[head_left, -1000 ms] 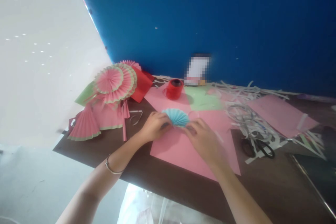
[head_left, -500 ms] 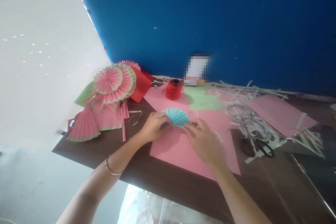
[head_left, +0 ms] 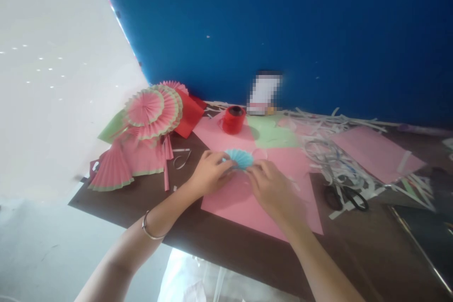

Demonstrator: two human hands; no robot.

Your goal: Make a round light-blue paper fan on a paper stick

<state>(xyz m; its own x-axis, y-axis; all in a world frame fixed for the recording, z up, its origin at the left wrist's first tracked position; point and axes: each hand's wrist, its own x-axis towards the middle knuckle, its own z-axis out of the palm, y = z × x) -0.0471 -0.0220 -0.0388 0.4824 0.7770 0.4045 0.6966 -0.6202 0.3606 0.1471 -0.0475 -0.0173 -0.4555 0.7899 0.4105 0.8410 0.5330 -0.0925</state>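
Lgst first: we see the blue wall [head_left: 269, 19] across the back, upper edge out of frame. Below it, the brown counter [head_left: 247, 251], set at a slant to us. On it, approx. ctr, the large pink sheet [head_left: 219, 204], w/ a light-green sheet [head_left: 274, 136] toward its far side.

L end of counter: we log a cluster of pink pleated fans [head_left: 143, 109], pale-green rims, overlapping; red paper [head_left: 189, 114] just behind & to R. R side: tangle of paper strips [head_left: 354, 119], mostly white, running along the wall base; a smaller pink sheet [head_left: 377, 152] lies over part of it. Far R, a dark flat obj. [head_left: 424, 240] w/ a shiny edge; we can't ID it.

Hands next. Left hand [head_left: 214, 170]: fingers curled in, gripping the L end of the light-blue paper fan. Right hand [head_left: 267, 181]: thumb & fingertips pinched narrow at the fan's R end.

Scissors [head_left: 342, 188], dark handles toward us, amid the strips, R of the right hand. Red thread spool [head_left: 233, 121] upright on pink paper, beyond the hands, near the green sheet.

Light-blue paper fan [head_left: 242, 156]: btwn the two hands, pleats spread, over the pink sheet; contact w/ sheet we can't tell. Smallest: thin metal bangle [head_left: 144, 230], L forearm.
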